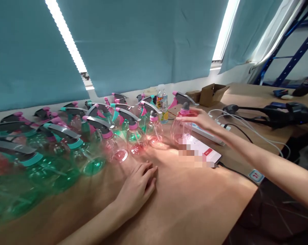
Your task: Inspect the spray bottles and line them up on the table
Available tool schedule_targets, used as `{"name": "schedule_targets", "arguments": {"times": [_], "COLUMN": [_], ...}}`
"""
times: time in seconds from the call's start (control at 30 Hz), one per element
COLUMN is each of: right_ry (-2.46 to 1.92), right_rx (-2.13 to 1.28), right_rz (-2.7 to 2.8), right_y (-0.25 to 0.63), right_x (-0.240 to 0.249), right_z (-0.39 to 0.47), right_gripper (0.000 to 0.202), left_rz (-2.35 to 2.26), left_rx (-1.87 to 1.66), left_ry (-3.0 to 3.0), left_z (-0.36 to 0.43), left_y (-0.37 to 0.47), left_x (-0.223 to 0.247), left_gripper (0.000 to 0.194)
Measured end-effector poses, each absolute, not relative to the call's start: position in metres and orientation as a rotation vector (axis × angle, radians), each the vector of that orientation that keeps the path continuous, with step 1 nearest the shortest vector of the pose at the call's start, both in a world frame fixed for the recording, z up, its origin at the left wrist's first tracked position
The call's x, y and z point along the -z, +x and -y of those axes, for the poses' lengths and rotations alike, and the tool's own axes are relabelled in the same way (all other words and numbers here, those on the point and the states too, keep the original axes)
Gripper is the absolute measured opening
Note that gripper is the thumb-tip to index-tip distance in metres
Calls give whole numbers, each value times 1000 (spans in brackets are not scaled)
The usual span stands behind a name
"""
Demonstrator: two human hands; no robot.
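Observation:
My right hand (201, 119) is closed round the neck of a clear pink spray bottle (178, 131) with a grey and pink trigger head, upright beside a lit phone (205, 149). My left hand (141, 180) rests on the wooden table (184, 204), fingers loosely curled and partly hidden behind one another; whether anything is under them I cannot tell. Just beyond it stand pink spray bottles (137, 139). Several green ones (92, 165) fill the left side, their trigger heads pointing left.
A drink bottle (162, 105) stands behind the spray bottles. An open cardboard box (212, 95), a white power strip (207, 134), white cables (243, 127) and a black device (276, 114) lie to the right. Teal curtains (143, 41) hang behind.

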State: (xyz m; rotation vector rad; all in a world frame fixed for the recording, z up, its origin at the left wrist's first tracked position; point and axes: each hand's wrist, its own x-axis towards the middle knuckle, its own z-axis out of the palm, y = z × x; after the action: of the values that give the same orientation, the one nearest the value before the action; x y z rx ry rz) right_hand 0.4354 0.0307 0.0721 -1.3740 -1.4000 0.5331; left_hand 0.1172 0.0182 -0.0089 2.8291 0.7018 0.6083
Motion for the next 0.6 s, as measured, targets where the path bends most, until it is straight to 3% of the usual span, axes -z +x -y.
{"name": "schedule_targets", "arguments": {"times": [0.6], "right_ry": [-1370], "right_rx": [-598], "right_rz": [1565], "right_y": [434], "right_x": [-36], "right_z": [-92], "right_gripper": [34], "left_rz": [-678], "left_rx": [-623], "left_ry": [2821], "left_z": [-38], "left_y": [150], "left_x": [12], "left_gripper": [28]}}
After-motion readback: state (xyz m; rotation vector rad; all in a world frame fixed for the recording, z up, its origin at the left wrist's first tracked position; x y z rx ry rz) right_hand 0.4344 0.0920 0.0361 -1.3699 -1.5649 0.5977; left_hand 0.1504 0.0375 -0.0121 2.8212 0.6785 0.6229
